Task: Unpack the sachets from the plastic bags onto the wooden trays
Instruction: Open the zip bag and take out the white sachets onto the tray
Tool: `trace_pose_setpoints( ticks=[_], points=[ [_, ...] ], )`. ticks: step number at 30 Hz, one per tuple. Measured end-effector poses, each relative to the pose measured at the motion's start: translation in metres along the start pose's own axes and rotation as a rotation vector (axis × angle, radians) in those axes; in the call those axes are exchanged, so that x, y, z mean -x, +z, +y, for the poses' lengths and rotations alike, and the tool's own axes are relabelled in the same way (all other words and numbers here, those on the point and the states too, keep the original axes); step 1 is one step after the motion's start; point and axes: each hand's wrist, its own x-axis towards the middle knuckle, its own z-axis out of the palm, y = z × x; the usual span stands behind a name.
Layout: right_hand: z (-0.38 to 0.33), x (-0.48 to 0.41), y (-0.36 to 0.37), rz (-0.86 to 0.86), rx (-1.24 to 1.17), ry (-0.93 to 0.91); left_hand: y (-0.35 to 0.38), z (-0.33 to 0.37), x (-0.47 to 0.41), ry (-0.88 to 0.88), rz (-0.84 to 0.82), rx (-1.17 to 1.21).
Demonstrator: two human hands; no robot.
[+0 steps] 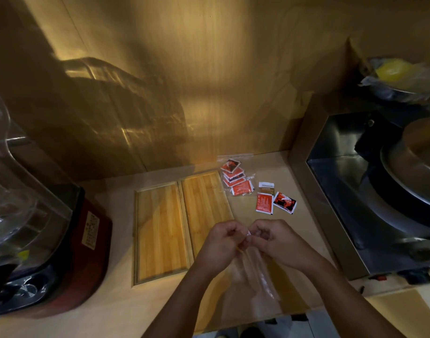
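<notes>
- Lower centre of frame: left hand [222,240] and right hand [273,237] pinch the mouth of a clear plastic bag [255,272], apparently opening it.
- Sachets [264,203] lie on the desk right of two bare wooden trays [160,230]; more stay bagged [235,178].
- Next: likely moving sachets onto trays.

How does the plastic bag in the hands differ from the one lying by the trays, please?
The held bag looks empty and hangs from both hands; the far bag holds red sachets. The held bag is lifted off the counter; the far bag lies flat there, untouched. Both are clear plastic.
</notes>
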Motion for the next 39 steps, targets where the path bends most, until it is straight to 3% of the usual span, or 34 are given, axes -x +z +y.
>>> trace_pose_setpoints(
  ticks=[6,13,18,23,29,31,34,39],
  points=[
    [-0.002,-0.004,0.0,-0.061,0.028,0.044,-0.009,-0.004,-0.004,0.072,-0.012,-0.251],
    [-0.01,-0.013,0.01,0.034,0.418,-0.09,-0.016,-0.004,-0.006,0.09,0.019,-0.326],
    [-0.014,-0.016,0.01,0.183,0.619,-0.045,-0.019,-0.003,-0.003,0.055,0.102,-0.502],
    [-0.018,-0.017,0.013,0.2,0.478,-0.039,-0.007,0.0,-0.002,-0.068,0.293,-0.564],
    [-0.011,-0.018,0.012,0.223,0.304,-0.01,-0.003,-0.002,0.004,-0.161,0.082,-0.115],
    [-0.009,-0.018,0.012,0.173,0.271,0.032,-0.002,-0.004,0.005,-0.117,0.103,-0.061],
    [-0.007,-0.019,0.015,0.068,0.245,0.081,-0.002,-0.01,-0.001,-0.073,0.2,-0.043],
    [-0.007,-0.018,0.015,0.096,0.145,0.058,-0.004,-0.019,-0.004,-0.104,0.233,-0.18]
  ],
)
